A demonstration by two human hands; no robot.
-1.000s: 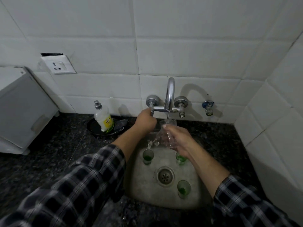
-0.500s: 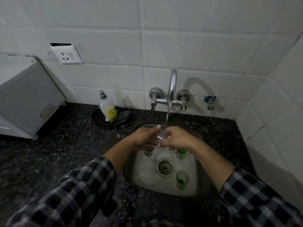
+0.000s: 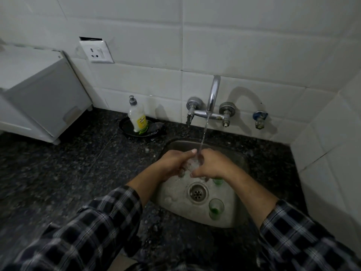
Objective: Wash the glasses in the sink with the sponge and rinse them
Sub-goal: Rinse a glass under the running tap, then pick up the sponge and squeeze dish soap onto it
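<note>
Head view: under the running tap (image 3: 213, 98), left hand (image 3: 172, 163) and right hand (image 3: 213, 164) curl their fingers around a clear glass (image 3: 192, 163).

There is one view, from a wide-angle camera on the person's head. It looks forward and steeply down from close above the sink (image 3: 172, 196), which lies just below the middle of the view. Behind the sink the tiled wall (image 3: 234, 45) fills the upper half, and left of the sink the desk (image 3: 68, 173) reaches the edge. The checked sleeves (image 3: 88, 237) enter from below, in front of the sink.
</note>
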